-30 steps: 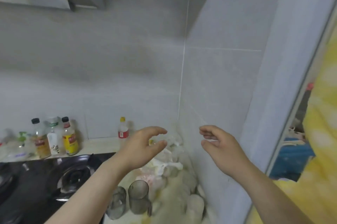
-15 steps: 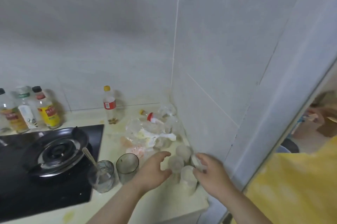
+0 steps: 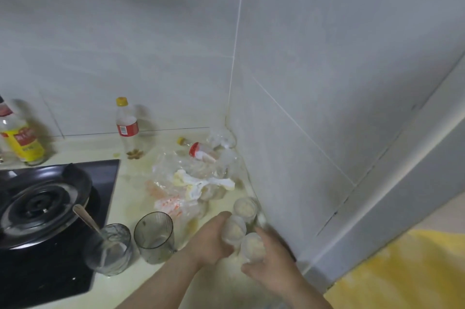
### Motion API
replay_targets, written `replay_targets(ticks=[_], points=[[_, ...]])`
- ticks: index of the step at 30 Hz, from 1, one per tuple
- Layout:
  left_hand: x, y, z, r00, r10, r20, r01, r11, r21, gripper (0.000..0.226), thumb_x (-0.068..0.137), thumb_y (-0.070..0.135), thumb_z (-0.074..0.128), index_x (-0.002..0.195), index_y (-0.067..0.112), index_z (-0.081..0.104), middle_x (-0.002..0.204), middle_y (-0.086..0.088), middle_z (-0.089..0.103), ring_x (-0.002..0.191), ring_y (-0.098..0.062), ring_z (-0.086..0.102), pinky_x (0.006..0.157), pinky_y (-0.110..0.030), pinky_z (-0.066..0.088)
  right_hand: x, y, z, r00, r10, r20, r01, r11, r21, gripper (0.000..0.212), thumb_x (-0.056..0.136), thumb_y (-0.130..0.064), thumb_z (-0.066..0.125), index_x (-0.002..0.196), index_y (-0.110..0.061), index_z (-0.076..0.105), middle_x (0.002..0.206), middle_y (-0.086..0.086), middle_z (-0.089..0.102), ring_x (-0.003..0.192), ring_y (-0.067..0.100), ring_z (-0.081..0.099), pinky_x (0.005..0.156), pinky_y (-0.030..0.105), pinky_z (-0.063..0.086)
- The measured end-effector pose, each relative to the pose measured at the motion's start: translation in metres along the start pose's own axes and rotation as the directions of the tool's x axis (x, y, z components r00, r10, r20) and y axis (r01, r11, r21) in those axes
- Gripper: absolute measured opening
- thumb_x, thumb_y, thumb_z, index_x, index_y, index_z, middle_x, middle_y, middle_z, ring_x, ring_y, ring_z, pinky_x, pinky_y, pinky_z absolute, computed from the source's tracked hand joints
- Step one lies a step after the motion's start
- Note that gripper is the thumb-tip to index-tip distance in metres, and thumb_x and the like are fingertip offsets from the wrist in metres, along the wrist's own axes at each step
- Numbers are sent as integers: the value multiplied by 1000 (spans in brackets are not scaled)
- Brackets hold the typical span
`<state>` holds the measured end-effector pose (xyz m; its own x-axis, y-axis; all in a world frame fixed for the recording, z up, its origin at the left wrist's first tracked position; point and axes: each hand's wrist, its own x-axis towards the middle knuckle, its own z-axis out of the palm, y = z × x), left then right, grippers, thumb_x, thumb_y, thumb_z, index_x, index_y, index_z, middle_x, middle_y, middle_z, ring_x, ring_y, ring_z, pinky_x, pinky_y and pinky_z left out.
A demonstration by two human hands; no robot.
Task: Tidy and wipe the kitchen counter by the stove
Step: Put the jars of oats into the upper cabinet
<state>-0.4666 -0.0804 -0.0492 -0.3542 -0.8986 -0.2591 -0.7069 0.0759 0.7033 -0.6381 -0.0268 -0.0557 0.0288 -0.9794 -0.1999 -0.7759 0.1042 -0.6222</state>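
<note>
Both hands had dropped lower; left hand gripped one small clear jar, right hand a second jar, round their probably slippery, breakable sides.

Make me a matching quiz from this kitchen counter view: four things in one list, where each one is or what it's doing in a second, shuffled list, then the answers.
Things
1. spoon
2. red-labelled bottle
3. left hand
4. right hand

Places or states
A. grips the nearest jar
B. stands in a glass beside the stove
C. grips the middle jar
D. stands upright by the tiled wall

Pairs: 1-B, 2-D, 3-C, 4-A
</note>
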Motion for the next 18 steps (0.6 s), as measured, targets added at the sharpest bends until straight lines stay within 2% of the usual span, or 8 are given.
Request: replay_targets(ticks=[2, 5, 7, 10, 12, 14, 15, 18], points=[[-1, -5, 2, 1000, -11, -16, 10, 999, -52, 39, 74, 30, 64, 110, 32, 50, 105, 17, 61, 94, 1, 59, 78, -23, 52, 1, 4, 2, 1000, -5, -1, 5, 1000, 8, 88, 66, -36, 77, 141, -41, 33, 123, -26, 43, 117, -3, 44, 99, 16, 36], [-7, -7, 0, 998, -3, -61, -4, 992, -124, 46, 72, 24, 71, 113, 31, 51, 104, 15, 61, 92, 1, 60, 73, -21, 51, -1, 6, 6, 998, 19, -55, -18, 1000, 16, 71, 71, -28, 75, 134, -35, 41, 116, -24, 44, 111, -2, 46, 93, 13, 34], [-12, -8, -3, 996, -17, -83, 2, 984, -178, 46, 68, 22, 72, 109, 33, 53, 100, 14, 62, 87, -1, 61, 69, -24, 53, -3, 7, 10, 994, 18, -107, -12, 998, 56, 66, 63, -33, 71, 126, -33, 50, 113, -23, 51, 112, 2, 54, 94, 19, 42], [-20, -9, -10, 993, -25, -117, -5, 970, -242, 44, 63, 21, 73, 101, 33, 55, 97, 10, 63, 85, -4, 62, 72, -30, 55, -9, 10, 12, 984, 43, -174, -12, 984, 179, 57, 54, -35, 66, 110, -35, 59, 101, -18, 62, 98, 4, 62, 86, 29, 52], [-28, -5, -18, 989, -18, -147, -23, 962, -272, 42, 62, 21, 74, 98, 32, 56, 95, 7, 64, 83, -6, 62, 75, -32, 55, -16, 3, 6, 974, 63, -217, -5, 966, 260, 66, 53, -36, 68, 118, -36, 60, 111, -14, 62, 104, 7, 62, 86, 24, 53], [-39, 3, -30, 985, -8, -175, -48, 949, -312, 45, 64, 17, 76, 102, 32, 57, 98, 4, 65, 83, -5, 63, 73, -26, 55, -23, -7, -3, 975, 80, -206, -3, 936, 351, 71, 60, -27, 76, 127, -35, 55, 121, -15, 54, 108, 4, 58, 79, 8, 48], [-46, 8, -37, 982, -1, -190, -62, 943, -326, 50, 64, 16, 76, 105, 35, 56, 99, 5, 65, 84, -2, 63, 72, -22, 54, -25, -13, -9, 976, 78, -203, 9, 918, 396, 72, 63, -20, 79, 127, -38, 52, 120, -19, 53, 105, -1, 58, 75, 5, 47], [-67, 24, -62, 964, 28, -265, -127, 923, -364, 62, 61, 16, 78, 112, 43, 54, 101, 12, 66, 85, 3, 63, 72, -19, 55, -33, -36, -30, 972, 49, -232, 74, 867, 493, 78, 59, -16, 81, 121, -48, 46, 113, -24, 61, 95, -3, 66, 74, 14, 52]])
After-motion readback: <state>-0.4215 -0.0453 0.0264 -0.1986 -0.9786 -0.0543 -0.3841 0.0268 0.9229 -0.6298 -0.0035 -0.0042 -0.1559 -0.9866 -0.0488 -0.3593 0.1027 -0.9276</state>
